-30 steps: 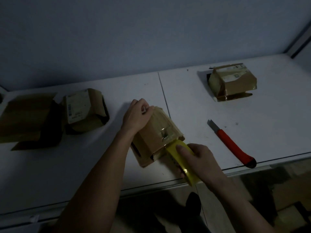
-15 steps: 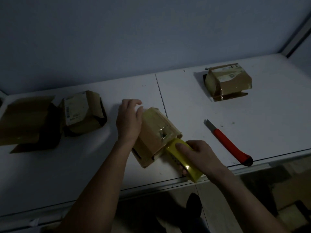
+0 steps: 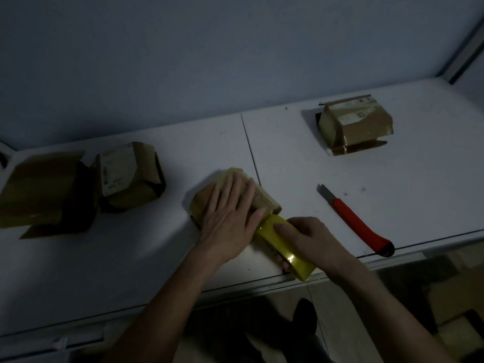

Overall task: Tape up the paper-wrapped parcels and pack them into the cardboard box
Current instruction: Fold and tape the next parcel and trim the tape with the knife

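A brown paper-wrapped parcel (image 3: pixel 264 199) lies near the middle of the white table (image 3: pixel 131 258). My left hand (image 3: pixel 229 218) lies flat on top of it, fingers straight, pressing down. My right hand (image 3: pixel 306 239) grips a yellow tape roll (image 3: pixel 269 231) that touches the parcel's near end. A second parcel (image 3: pixel 356 124) sits at the back right. A third parcel (image 3: pixel 128 176) stands at the left, beside an open cardboard box (image 3: pixel 44 189) at the far left.
A red-handled utility knife (image 3: pixel 358 222) with its blade out lies right of the tape roll, pointing away from the table's front edge (image 3: pixel 235 286). A grey wall runs along the back. Dark floor shows below the table.
My left hand has moved from the parcel's far left corner onto its top and flattened there. The tape roll has stayed at the parcel's near end in my right hand.
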